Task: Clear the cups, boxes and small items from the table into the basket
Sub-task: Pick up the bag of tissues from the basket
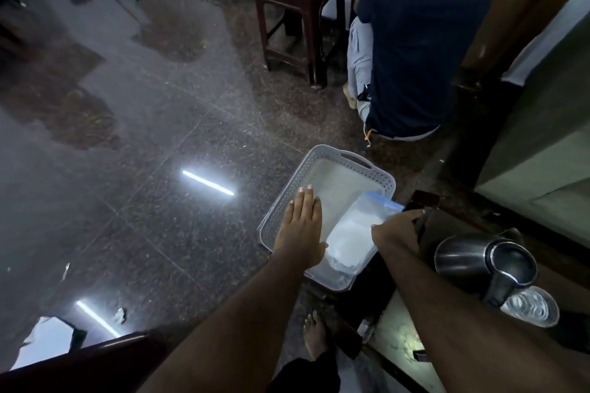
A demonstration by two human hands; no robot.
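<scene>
the pale grey perforated plastic basket is sitting on the floor at six o'clock of the crouching person in a dark blue shirt, likely for easy loading. the left hand is hovering flat, fingers spread, over its rim. the right hand is pinching a clear zip bag of white powder, lowering it inside.
</scene>
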